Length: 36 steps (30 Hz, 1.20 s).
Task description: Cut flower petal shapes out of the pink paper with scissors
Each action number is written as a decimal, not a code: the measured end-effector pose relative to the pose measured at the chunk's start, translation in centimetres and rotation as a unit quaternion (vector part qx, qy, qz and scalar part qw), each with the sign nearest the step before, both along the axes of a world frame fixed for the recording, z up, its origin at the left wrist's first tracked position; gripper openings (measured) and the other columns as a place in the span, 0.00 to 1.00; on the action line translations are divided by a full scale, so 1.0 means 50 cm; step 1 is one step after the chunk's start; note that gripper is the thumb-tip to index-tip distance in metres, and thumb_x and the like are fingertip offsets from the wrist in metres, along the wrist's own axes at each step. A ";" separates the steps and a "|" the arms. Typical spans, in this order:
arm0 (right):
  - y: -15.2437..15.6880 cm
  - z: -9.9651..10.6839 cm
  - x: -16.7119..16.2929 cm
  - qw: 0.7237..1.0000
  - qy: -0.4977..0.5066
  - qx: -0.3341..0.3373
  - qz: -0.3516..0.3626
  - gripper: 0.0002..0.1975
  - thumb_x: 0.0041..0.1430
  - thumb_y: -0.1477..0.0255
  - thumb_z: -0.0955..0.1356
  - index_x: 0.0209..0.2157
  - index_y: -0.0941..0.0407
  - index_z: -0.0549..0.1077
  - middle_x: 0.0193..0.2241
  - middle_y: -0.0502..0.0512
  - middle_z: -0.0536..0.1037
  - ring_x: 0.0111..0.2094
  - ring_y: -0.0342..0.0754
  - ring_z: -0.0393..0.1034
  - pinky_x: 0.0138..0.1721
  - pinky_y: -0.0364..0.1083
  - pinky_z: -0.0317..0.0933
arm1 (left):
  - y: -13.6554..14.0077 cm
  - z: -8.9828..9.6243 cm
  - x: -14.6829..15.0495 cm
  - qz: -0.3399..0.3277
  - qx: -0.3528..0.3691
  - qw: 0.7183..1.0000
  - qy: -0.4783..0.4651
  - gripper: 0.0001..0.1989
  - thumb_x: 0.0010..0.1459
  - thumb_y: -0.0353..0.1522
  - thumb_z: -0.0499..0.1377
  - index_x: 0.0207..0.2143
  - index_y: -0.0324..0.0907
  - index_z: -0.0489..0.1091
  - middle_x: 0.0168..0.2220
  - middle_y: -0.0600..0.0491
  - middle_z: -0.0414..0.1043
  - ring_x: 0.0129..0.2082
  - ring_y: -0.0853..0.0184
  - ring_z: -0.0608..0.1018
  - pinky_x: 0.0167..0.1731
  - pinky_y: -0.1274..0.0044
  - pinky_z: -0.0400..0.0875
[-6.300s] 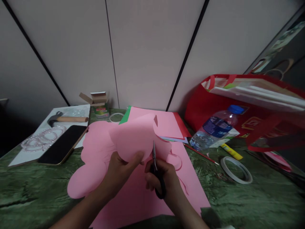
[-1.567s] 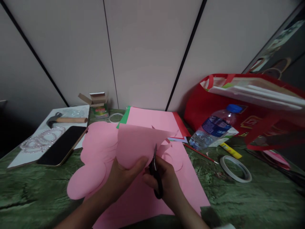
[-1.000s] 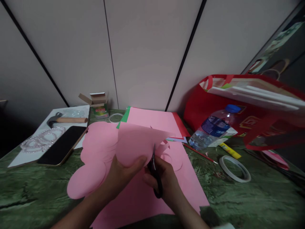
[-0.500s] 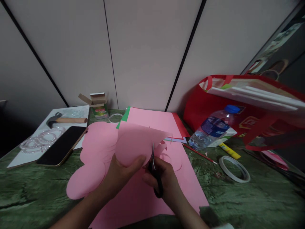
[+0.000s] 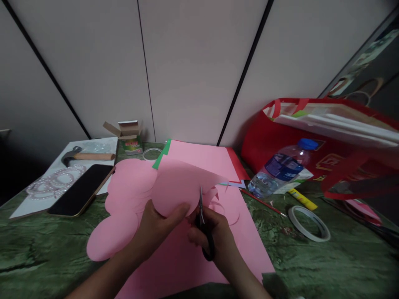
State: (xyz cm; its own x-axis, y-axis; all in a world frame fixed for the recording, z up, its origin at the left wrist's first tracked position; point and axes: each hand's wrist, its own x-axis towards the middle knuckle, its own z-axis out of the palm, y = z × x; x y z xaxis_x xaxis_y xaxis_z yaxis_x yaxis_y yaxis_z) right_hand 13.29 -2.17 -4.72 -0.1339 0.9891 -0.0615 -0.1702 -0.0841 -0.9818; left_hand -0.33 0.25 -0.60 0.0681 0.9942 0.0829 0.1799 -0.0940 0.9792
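We observe the left hand holding a pink paper piece raised above the table, the thumb pressed on its near face and the fingers hidden behind it, so the piece is pinched along its lower edge. The right hand grips a pair of black-handled scissors, fingers closed through the loops; the blades point up and meet the paper's lower right edge. A thin curl of cut paper hangs just beside the blades. We cannot tell how far apart the blades stand.

Beneath both hands lies a large pink sheet, with rounded pink cutouts on the left. Further sheets, green and red at their edges, lie behind. To the left we note a phone, bead bracelets, a hammer and a small open box. To the right lie a water bottle on its side, a red bag, a glue stick and a tape ring.
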 end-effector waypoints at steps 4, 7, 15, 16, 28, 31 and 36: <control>-0.001 0.003 -0.003 1.000 0.003 -0.004 -0.008 0.12 0.38 0.69 0.72 0.23 0.57 0.66 0.16 0.43 0.62 0.17 0.39 0.55 0.18 0.39 0.48 | 0.003 -0.003 -0.001 0.006 -0.005 1.000 0.010 0.06 0.46 0.33 0.60 0.22 0.38 0.72 0.21 0.54 0.75 0.23 0.65 0.77 0.21 0.80 0.71; -0.002 0.007 -0.006 1.000 0.005 -0.019 -0.018 0.12 0.38 0.68 0.72 0.22 0.56 0.65 0.15 0.43 0.62 0.16 0.38 0.55 0.17 0.39 0.48 | 0.006 -0.006 -0.002 0.002 -0.003 1.000 0.016 0.08 0.47 0.34 0.59 0.22 0.38 0.72 0.21 0.53 0.76 0.24 0.64 0.77 0.22 0.79 0.71; -0.001 0.000 -0.008 1.000 0.008 -0.017 -0.023 0.10 0.38 0.70 0.71 0.22 0.57 0.66 0.14 0.43 0.64 0.15 0.39 0.58 0.16 0.38 0.51 | 0.006 -0.007 -0.002 0.010 -0.009 1.000 0.016 0.09 0.46 0.35 0.60 0.20 0.38 0.71 0.19 0.52 0.75 0.23 0.65 0.76 0.21 0.79 0.71; -0.001 -0.001 -0.008 1.000 0.010 -0.017 -0.023 0.10 0.38 0.71 0.71 0.22 0.57 0.66 0.14 0.43 0.64 0.15 0.39 0.58 0.16 0.38 0.51 | 0.006 -0.008 -0.003 0.009 -0.007 1.000 0.014 0.09 0.46 0.34 0.60 0.20 0.38 0.71 0.19 0.53 0.74 0.22 0.65 0.76 0.21 0.79 0.71; -0.003 0.012 -0.010 0.999 0.005 -0.021 -0.025 0.07 0.39 0.74 0.69 0.20 0.57 0.66 0.11 0.43 0.63 0.13 0.38 0.56 0.14 0.38 0.50 | 0.008 -0.009 -0.006 0.011 -0.008 1.000 0.022 0.12 0.47 0.36 0.59 0.17 0.39 0.70 0.16 0.53 0.71 0.20 0.67 0.73 0.19 0.78 0.67; -0.004 0.011 -0.010 1.000 0.015 -0.021 -0.016 0.05 0.40 0.76 0.68 0.20 0.58 0.66 0.11 0.43 0.64 0.13 0.37 0.57 0.15 0.37 0.50 | 0.007 -0.010 -0.006 0.019 -0.009 0.999 0.035 0.13 0.47 0.37 0.59 0.16 0.38 0.70 0.15 0.54 0.70 0.19 0.68 0.71 0.18 0.79 0.65; -0.009 0.012 -0.017 0.999 0.031 -0.032 -0.007 0.04 0.41 0.76 0.67 0.21 0.58 0.65 0.11 0.43 0.64 0.13 0.38 0.58 0.15 0.37 0.50 | 0.008 -0.014 -0.007 0.046 0.014 0.998 0.034 0.16 0.49 0.39 0.57 0.14 0.39 0.66 0.13 0.57 0.64 0.17 0.71 0.68 0.16 0.81 0.62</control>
